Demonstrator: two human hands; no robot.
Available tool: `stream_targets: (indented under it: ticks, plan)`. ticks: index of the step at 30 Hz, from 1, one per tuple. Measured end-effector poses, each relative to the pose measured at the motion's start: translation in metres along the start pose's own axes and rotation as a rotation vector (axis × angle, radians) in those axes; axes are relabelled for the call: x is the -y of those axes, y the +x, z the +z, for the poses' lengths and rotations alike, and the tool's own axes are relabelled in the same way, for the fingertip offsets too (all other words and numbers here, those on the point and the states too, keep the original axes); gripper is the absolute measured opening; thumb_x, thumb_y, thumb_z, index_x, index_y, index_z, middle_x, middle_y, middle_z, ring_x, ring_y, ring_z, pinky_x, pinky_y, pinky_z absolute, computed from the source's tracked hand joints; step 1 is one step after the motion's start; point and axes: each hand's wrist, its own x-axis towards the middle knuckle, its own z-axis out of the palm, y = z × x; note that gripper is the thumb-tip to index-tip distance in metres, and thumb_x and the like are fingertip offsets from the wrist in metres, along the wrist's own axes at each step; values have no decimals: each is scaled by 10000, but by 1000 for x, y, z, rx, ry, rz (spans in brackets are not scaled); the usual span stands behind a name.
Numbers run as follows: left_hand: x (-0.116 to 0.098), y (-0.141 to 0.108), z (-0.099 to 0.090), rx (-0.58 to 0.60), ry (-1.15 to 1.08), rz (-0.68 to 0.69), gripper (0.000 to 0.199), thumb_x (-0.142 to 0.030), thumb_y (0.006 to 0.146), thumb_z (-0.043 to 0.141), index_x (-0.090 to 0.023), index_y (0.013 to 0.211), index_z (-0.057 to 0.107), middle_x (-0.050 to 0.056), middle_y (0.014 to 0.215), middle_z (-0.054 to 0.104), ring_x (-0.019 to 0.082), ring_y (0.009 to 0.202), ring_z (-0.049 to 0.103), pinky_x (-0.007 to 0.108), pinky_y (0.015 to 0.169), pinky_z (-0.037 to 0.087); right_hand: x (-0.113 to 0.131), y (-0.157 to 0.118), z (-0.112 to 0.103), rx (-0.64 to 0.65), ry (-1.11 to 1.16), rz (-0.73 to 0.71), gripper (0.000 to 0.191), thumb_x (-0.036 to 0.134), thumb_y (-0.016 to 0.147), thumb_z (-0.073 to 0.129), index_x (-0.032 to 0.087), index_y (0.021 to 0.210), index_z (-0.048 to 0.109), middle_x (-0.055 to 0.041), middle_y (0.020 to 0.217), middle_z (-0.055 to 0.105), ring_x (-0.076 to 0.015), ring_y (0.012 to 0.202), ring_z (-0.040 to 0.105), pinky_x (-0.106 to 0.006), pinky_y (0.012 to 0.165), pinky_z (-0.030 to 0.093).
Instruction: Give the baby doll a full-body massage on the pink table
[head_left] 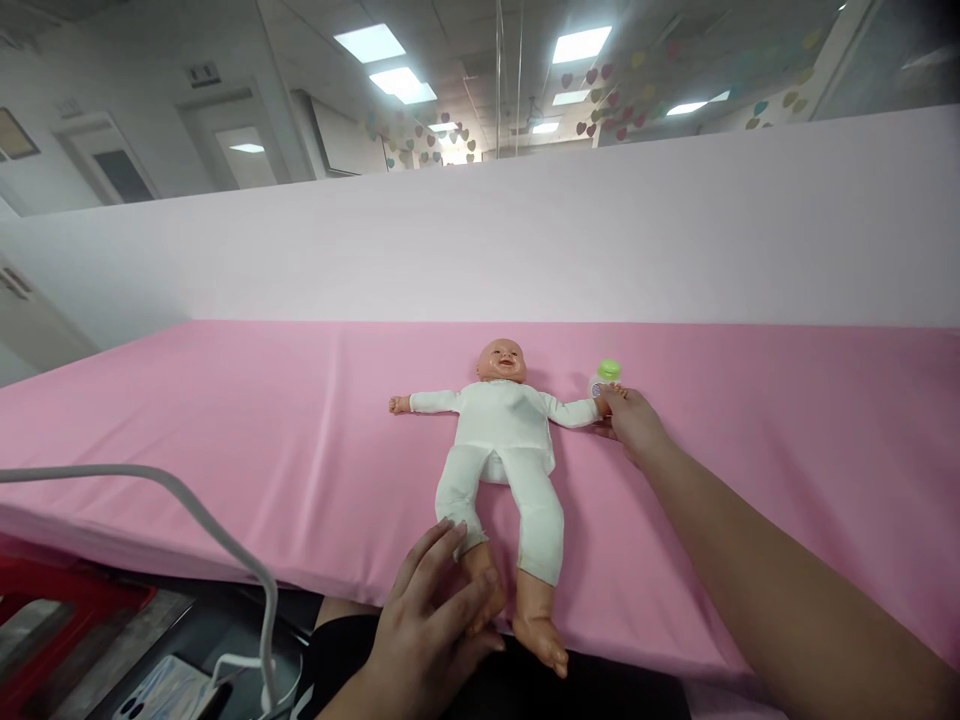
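A baby doll in a white cloth suit lies on its back on the pink sheet, arms spread, head toward the wall. My right hand pinches the doll's hand at the right side. Just behind those fingers stands a small bottle with a green cap, its lower part partly hidden. Near the front edge, my left hand rests at the doll's lower leg and foot on the left, its fingers spread; whether it grips the foot is not clear.
A white partition rises behind the pink surface. At the left a grey cable arches over the front edge. Below it are a phone and a red stool.
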Motion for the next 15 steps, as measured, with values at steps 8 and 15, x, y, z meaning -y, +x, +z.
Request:
stream_targets:
  ticks: [8,15]
  plan:
    - [11,-22,-21,-105,-137,-362,428,-330,844,839,-305,1266,775,141,1404,682,266,1007,761,350,856,657,-1,3,2,3,14,12,311,504,917,685,247,1083,630,-129,1192,720,-279,943,768,-422,724,705]
    - [1,-14,-26,-463,-930,-1140,500,-429,706,930,-237,1155,829,127,1205,783,333,1115,729,440,1020,579,-4,4,4,13,84,22,367,541,942,654,240,1146,602,-131,1240,703,-286,973,765,-448,743,710]
